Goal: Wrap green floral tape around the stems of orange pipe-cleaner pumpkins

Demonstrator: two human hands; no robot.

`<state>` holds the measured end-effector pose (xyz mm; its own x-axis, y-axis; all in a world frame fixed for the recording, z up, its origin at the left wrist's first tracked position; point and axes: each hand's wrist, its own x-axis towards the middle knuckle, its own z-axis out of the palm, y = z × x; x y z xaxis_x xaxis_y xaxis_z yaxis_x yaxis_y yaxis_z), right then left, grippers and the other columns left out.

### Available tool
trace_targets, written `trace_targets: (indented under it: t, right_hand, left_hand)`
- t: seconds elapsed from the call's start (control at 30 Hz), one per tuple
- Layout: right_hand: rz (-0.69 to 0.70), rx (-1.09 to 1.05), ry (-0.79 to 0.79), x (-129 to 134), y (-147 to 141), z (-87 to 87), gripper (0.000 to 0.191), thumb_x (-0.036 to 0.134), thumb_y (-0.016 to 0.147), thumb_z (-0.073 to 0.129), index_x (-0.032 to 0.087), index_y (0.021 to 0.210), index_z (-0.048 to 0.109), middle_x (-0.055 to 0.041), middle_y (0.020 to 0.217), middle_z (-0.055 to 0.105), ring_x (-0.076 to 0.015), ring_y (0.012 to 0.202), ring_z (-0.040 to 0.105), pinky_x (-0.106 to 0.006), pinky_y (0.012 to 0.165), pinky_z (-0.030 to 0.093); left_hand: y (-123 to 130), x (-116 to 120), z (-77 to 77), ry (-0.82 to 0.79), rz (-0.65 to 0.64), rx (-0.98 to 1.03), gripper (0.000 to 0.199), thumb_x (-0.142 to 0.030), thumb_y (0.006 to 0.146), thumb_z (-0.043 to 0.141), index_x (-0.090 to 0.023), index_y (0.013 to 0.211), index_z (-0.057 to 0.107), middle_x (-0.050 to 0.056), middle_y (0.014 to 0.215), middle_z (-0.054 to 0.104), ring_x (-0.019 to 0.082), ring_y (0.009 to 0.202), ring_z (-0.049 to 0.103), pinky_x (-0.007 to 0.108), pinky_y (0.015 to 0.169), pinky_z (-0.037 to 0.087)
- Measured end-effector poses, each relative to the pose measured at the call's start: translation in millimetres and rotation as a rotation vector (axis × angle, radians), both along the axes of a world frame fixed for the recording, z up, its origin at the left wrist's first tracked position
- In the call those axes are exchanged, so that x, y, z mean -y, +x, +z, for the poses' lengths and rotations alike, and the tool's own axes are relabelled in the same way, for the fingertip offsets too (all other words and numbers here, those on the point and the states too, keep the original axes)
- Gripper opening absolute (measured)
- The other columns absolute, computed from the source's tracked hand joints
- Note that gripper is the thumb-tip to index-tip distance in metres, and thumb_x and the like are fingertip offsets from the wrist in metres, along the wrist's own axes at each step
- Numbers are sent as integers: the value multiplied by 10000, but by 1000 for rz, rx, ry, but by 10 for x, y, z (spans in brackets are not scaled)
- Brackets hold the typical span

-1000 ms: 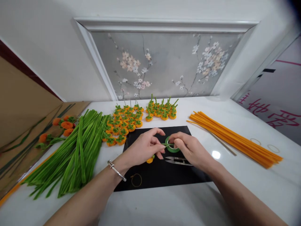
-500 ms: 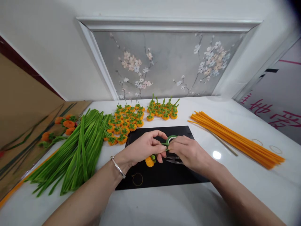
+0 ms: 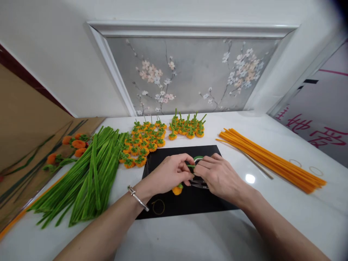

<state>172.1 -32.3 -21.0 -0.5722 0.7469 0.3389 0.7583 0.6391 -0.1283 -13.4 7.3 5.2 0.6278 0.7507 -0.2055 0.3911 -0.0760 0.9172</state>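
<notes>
The small orange pumpkin [image 3: 177,190] hangs just below the left hand [image 3: 172,174].

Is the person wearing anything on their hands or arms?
A slim, silvery bangle circles the left wrist. The left hand and the right hand are ungloved, and no sleeve shows on either forearm.

Glossy white table [image 3: 272,217] with a bright light reflection [image 3: 250,178] at right, against a far white wall [image 3: 67,54] with framed grey blossom panel [image 3: 190,76]; brown board [image 3: 24,94] at left, pale board [image 3: 326,98] with pink writing at far right.
</notes>
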Motion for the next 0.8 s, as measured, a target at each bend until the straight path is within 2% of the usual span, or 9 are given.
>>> trace_targets:
  t: [0.1,0.2,0.27,0.33,0.43,0.57,0.8]
  right_hand:
    - [-39,-111,-96,-19,37,18,209,158,936,409,181,853,599,-52,826,658,-175,776,551,-318,688,321]
    - [-119,-503,-263,-52,109,24,271,267,976,339,212,1124,559,-56,978,658,-177,879,589,-317,751,416]
    - [-156,-795,-373,-67,138,19,287,331,975,335,208,1125,547,-47,945,649,-160,828,600,-291,718,458]
    - [-161,-956,-480,-65,126,11,282,374,960,360,188,1011,566,-28,820,623,-141,709,581,-262,640,464]
    - [-156,-921,-567,-30,43,11,254,381,933,416,188,837,551,13,672,545,-120,600,506,-235,558,424]
    - [-134,-726,-479,25,-61,42,293,338,930,439,190,684,496,19,647,512,-111,587,457,-226,546,376]
    - [-13,-642,-448,38,5,88,222,175,923,421,192,721,512,12,713,542,-117,670,497,-222,622,398]
  left_hand:
    - [-6,-28,12,-128,16,93,270,-181,749,632,-168,992,516,11,692,678,147,612,669,267,655,518]
    - [-13,-34,71,-176,64,169,315,-203,761,658,-162,1027,495,14,700,686,141,624,677,250,669,510]
    - [-10,-22,114,-182,79,199,338,-209,769,664,-165,1051,482,10,702,687,140,634,682,240,669,504]
    - [2,-5,148,-181,85,210,355,-207,771,668,-170,1068,476,3,698,685,140,639,683,234,666,501]
    - [28,18,164,-183,90,210,356,-201,769,674,-172,1067,482,-4,687,676,136,631,676,228,653,498]
    - [57,29,126,-197,50,225,338,-208,766,680,-167,1047,495,-1,707,662,131,628,666,245,665,510]
    - [44,24,72,-293,2,238,322,-192,769,674,-170,1034,493,-26,690,641,105,589,652,221,638,481]
